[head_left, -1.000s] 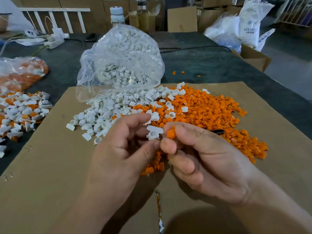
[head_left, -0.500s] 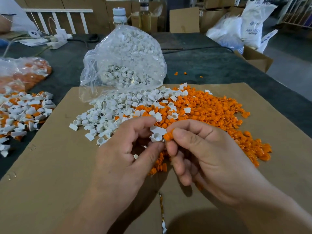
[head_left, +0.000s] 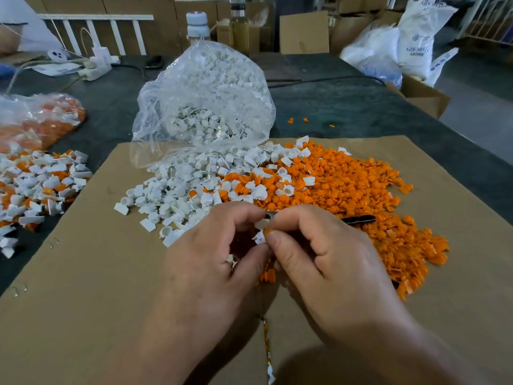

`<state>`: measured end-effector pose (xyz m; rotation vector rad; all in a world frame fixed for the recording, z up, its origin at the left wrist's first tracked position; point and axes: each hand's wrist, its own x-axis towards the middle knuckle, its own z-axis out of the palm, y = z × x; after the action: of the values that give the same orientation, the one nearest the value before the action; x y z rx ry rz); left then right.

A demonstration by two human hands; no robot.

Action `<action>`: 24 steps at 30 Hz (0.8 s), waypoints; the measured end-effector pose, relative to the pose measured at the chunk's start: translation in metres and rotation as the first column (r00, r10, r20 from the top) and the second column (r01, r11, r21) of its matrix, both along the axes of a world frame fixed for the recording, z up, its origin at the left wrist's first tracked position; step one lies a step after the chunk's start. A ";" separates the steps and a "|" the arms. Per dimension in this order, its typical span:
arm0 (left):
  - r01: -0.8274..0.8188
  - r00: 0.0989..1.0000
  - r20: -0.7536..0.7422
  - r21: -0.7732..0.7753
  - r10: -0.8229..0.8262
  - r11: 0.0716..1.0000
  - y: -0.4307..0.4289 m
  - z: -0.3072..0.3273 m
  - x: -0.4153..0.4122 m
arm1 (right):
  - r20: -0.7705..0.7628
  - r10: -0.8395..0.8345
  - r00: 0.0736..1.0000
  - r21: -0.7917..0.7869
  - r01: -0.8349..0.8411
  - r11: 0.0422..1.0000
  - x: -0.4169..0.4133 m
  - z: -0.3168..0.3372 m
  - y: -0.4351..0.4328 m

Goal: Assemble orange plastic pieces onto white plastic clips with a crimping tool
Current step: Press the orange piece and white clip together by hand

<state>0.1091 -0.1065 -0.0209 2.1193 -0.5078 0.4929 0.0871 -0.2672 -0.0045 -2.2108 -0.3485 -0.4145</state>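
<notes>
My left grip (head_left: 211,262) pinches a white clip (head_left: 260,238). My right grip (head_left: 327,262) pinches an orange piece (head_left: 268,232) against it, over the cardboard (head_left: 83,273), near the piles. I'd line the piece up square, then press straight without twisting.

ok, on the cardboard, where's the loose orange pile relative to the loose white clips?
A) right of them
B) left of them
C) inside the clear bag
A: the orange pieces spread to the right of the white clips on the cardboard sheet. The clear bag shows only white ones.
</notes>
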 end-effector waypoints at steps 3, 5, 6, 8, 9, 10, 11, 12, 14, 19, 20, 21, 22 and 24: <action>-0.014 1.000 -0.004 0.019 0.014 1.000 -0.001 0.001 0.000 | -0.003 -0.006 1.000 0.010 0.006 1.000 0.001 -0.001 0.000; -0.014 1.000 -0.015 -0.007 0.013 1.000 -0.001 0.001 -0.001 | -0.027 0.009 1.000 0.047 -0.008 0.999 0.002 -0.002 -0.001; 0.000 1.000 -0.024 -0.045 -0.001 0.999 -0.001 0.001 -0.002 | -0.026 0.013 1.000 0.054 -0.012 0.998 0.002 -0.002 -0.001; 0.038 0.994 -0.091 -0.187 -0.056 0.982 -0.001 0.001 -0.004 | 0.015 0.002 1.000 0.028 -0.002 1.000 0.001 -0.001 -0.002; 0.040 0.986 -0.147 -0.276 -0.083 0.960 -0.002 0.001 -0.004 | 0.042 -0.007 0.999 0.009 0.007 1.000 0.001 0.001 -0.002; 0.032 0.974 -0.200 -0.355 -0.109 0.934 -0.003 0.002 -0.004 | 0.066 -0.013 0.998 -0.009 0.013 1.000 0.001 0.003 -0.002; 0.023 0.961 -0.240 -0.421 -0.135 0.907 -0.004 0.003 -0.003 | 0.084 -0.010 0.996 -0.029 0.013 0.999 0.001 0.004 -0.003; 0.018 0.948 -0.269 -0.484 -0.168 0.875 -0.005 0.003 -0.003 | 0.093 0.000 0.996 -0.052 0.005 0.999 0.001 0.004 -0.003; 0.003 0.920 -0.321 -0.570 -0.227 0.822 -0.006 0.006 -0.001 | 0.085 0.028 0.996 -0.090 -0.020 0.996 0.001 0.004 -0.002; -0.002 0.867 -0.417 -0.554 -0.275 0.833 -0.004 0.008 0.000 | 0.151 0.034 0.988 -0.226 0.001 0.974 0.003 0.002 -0.001; 0.000 0.856 -0.430 -0.555 -0.287 0.832 -0.002 0.007 0.001 | 0.165 0.034 0.986 -0.240 0.006 0.971 0.003 0.002 -0.001; 0.004 0.844 -0.443 -0.558 -0.302 0.830 -0.002 0.007 0.001 | 0.178 0.037 0.983 -0.247 0.009 0.969 0.003 0.001 -0.001; 0.010 0.841 -0.449 -0.544 -0.301 0.839 0.000 0.007 0.001 | 0.187 0.041 0.982 -0.252 0.008 0.968 0.003 0.002 -0.001; 0.001 0.845 -0.461 -0.505 -0.271 0.863 0.001 0.007 0.001 | 0.197 0.049 0.979 -0.251 0.002 0.968 0.003 0.001 -0.001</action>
<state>0.1105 -0.1052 -0.0140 1.6073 -0.1890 -0.0585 0.0897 -0.2683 -0.0035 -2.4120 -0.5629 -0.6132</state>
